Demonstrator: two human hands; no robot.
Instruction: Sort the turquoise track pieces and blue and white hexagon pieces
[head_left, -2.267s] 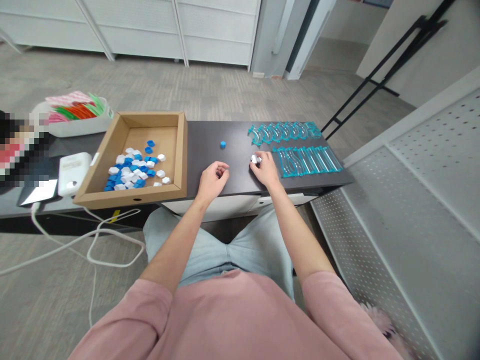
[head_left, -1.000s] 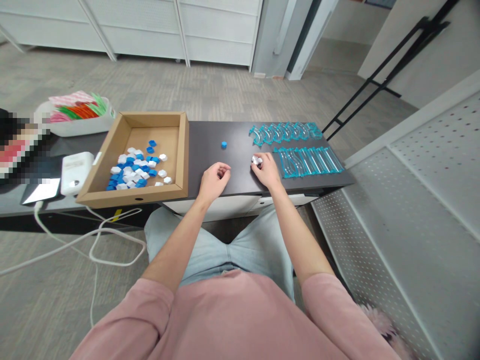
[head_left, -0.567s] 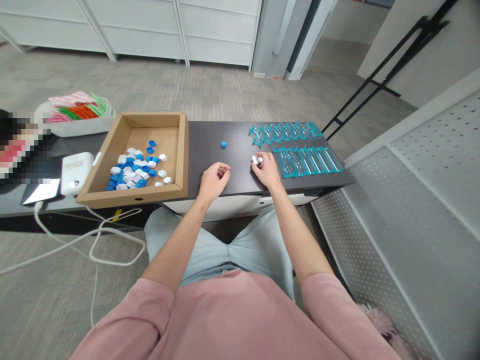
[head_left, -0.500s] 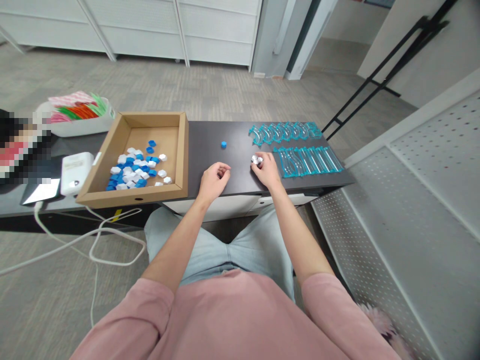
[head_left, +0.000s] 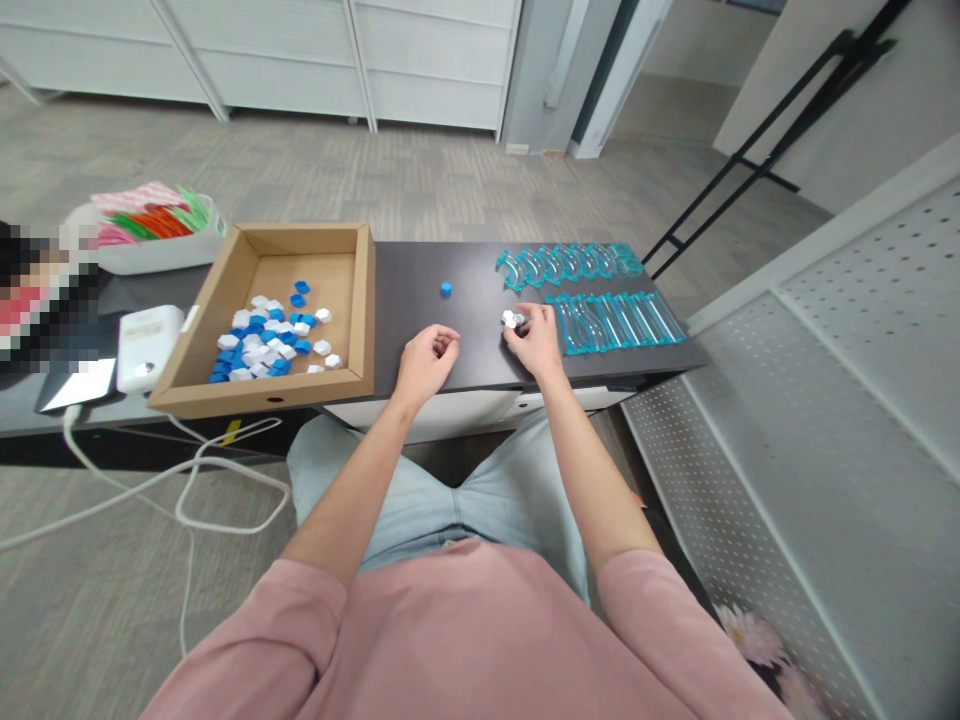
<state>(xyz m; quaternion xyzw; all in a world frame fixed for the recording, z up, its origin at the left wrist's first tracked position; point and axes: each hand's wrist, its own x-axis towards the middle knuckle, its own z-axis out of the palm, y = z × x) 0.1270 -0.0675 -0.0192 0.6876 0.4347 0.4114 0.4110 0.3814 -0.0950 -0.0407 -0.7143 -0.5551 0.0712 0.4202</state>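
My right hand [head_left: 537, 338] is over the dark tabletop [head_left: 474, 330], thumb and fingers curled around a small cluster of white hexagonal pieces [head_left: 511, 319] at the fingertips. Part of that cluster is hidden by the fingers. My left hand [head_left: 427, 366] rests near the front edge with its fingers loosely curled and nothing visible in them. Beyond it, a single blue hexagonal piece [head_left: 446, 289] lies on the tabletop. Just right of my right hand is a row of clear straight and wavy tubes with teal ends [head_left: 619, 324]. Clear curved tubes [head_left: 574, 264] with teal ends lie behind them.
A cardboard tray [head_left: 365, 330] at left holds many blue and white hexagonal pieces [head_left: 270, 340]. Farther left are a white power adapter [head_left: 148, 350] with cables and a white bin [head_left: 161, 255] of colourful strips. A perforated panel [head_left: 810, 420] stands at right.
The fingers of my right hand have shifted very slightly around the white pieces. My left hand and the blue piece stay in place; the whole view moves a little.
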